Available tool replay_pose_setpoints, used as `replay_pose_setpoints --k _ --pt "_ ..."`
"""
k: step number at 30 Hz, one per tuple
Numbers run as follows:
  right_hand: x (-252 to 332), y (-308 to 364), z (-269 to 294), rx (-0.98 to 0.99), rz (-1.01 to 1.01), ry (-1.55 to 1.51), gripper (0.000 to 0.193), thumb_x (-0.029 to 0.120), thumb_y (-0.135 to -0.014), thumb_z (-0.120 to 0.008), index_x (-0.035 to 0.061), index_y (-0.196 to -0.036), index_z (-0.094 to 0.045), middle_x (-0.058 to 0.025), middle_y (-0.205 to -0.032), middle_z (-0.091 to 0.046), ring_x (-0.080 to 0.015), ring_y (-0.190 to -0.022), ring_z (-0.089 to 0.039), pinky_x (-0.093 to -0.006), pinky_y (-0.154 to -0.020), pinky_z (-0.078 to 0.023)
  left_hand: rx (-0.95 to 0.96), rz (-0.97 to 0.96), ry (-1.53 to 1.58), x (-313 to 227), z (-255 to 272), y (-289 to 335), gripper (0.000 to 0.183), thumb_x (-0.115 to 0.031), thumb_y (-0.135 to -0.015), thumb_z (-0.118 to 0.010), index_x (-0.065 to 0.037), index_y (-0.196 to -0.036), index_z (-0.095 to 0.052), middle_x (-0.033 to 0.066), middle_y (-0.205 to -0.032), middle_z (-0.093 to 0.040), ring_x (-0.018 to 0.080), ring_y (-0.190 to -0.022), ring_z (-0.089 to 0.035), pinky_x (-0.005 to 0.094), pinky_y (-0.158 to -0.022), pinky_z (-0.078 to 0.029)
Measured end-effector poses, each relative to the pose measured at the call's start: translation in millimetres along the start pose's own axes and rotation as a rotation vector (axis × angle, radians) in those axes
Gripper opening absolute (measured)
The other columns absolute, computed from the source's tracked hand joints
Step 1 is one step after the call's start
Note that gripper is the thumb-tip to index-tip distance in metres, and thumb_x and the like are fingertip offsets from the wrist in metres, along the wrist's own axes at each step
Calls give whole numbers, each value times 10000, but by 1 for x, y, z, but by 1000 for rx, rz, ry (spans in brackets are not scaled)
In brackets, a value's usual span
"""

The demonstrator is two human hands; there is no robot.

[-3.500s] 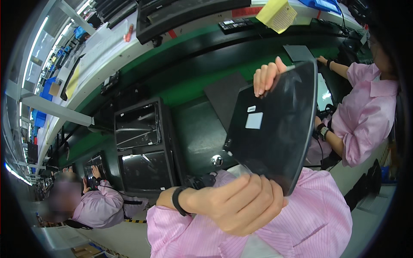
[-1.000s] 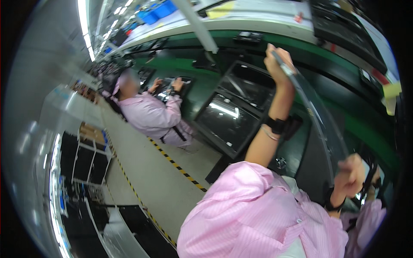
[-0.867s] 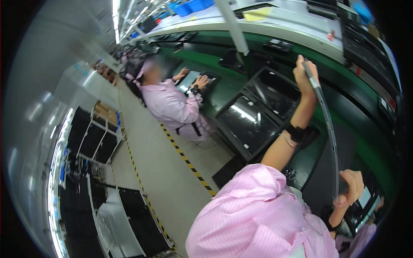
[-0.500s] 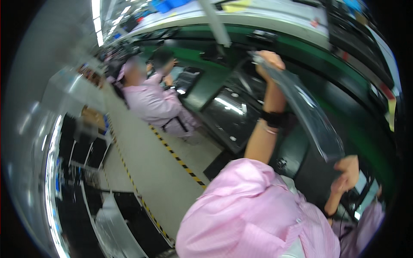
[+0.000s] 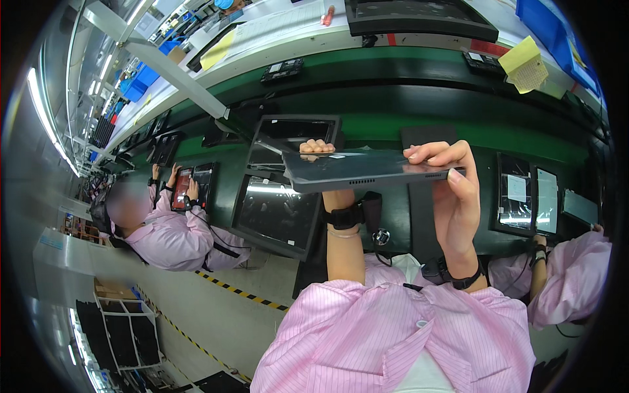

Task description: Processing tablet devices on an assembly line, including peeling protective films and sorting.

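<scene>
A thin dark tablet [image 5: 367,168] with a glossy face and small speaker slots along its near edge is held up level in front of my chest. My left hand [image 5: 317,148] reaches behind it, fingers curled over the far edge near the left end. My right hand [image 5: 458,180] pinches the right end, fingers on top and thumb at the near edge. A dark strap circles each wrist. Below the tablet, to the left, black foam-edged trays [image 5: 278,208] with film-covered panels lie on the green bench [image 5: 380,226].
A co-worker in pink [image 5: 180,236] sits at left with hands on a tablet; another pink sleeve [image 5: 570,281] shows at right beside tablets in a tray [image 5: 524,196]. A white shelf [image 5: 288,49] runs along the back, with a grey post [image 5: 177,82] at left. A black mat [image 5: 426,223] lies below.
My view has swung to the right and levelled. The tablet has gone from steeply slanted to level. My right hand, apart from the tablet before, now grips its right end.
</scene>
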State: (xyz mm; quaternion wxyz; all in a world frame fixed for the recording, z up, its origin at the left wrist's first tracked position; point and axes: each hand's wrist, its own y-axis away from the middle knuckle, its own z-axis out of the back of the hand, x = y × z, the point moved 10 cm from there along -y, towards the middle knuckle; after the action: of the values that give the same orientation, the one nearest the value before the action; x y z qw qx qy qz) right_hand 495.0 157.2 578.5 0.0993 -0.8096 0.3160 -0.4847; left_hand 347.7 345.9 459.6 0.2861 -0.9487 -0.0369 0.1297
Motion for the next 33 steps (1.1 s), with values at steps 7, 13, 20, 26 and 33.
replay_pose_setpoints --k 7,13,20,26,33 --pt "-9 4 -1 25 -36 -50 260 245 -829 -397 12 -932 -445 -178 -1023 -527 -216 -962 -516 -349 -896 -388 -34 95 -26 4 5 7 99 -120 -923 -449 -98 -834 -413 12 -765 -399 112 -747 -430 238 -746 -385" --pt "0 -4 10 40 198 365 694 60 -688 -729 15 -1285 -378 -160 -1316 -436 -246 -1228 -416 -358 -976 -358 66 313 12 16 30 13 111 -119 -924 -383 -100 -844 -458 28 -795 -451 118 -760 -470 248 -739 -410" --pt "16 -8 89 -527 -75 48 173 158 -842 -603 16 -939 -614 -27 -900 -619 -90 -786 -579 -221 -698 -449 -115 819 84 -11 -73 61 483 -336 -936 -373 32 -1242 -442 193 -1194 -521 289 -1055 -544 381 -928 -428" --pt "-13 10 83 -351 -480 -10 183 204 -865 -565 29 -900 -607 -17 -863 -625 -74 -779 -587 -212 -697 -454 -187 922 -612 -35 -100 86 369 -319 -870 -460 5 -1027 -545 143 -977 -604 225 -873 -603 315 -744 -507" --pt "-28 12 98 -297 -512 2 181 182 -881 -547 29 -958 -605 -24 -908 -629 -79 -813 -590 -222 -722 -461 -564 849 -473 -32 -69 105 431 -332 -909 -416 21 -1137 -510 172 -984 -616 214 -810 -623 296 -726 -499"
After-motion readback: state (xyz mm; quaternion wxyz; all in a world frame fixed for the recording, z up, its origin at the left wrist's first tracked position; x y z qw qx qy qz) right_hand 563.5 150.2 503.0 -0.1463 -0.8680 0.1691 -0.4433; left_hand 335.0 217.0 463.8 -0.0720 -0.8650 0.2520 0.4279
